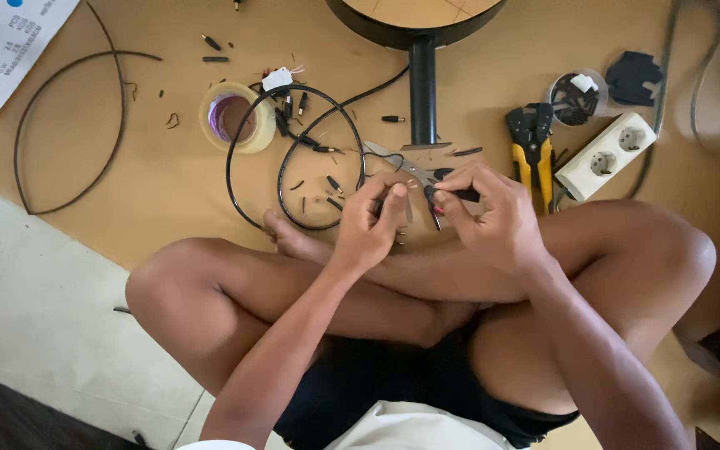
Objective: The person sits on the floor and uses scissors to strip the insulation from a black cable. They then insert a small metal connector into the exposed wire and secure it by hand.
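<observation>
Soft, warm daylight lay evenly over the floor where I sat. Shadows were faint, the darkest pooling under my legs at lower centre. No glare showed. Focus held sharp mid-frame; the corners looked slightly stretched, and the lower left fell dim.

A roll of tape point(237, 117) lies on the brown floor point(168, 175), with a black wire loop point(68, 133) well to its left. Yellow-handled wire strippers point(532, 150) lie just beside a white double socket strip point(606, 155), and a clear cup of small parts point(577, 96) sits above them near a black stand post point(422, 92).
</observation>
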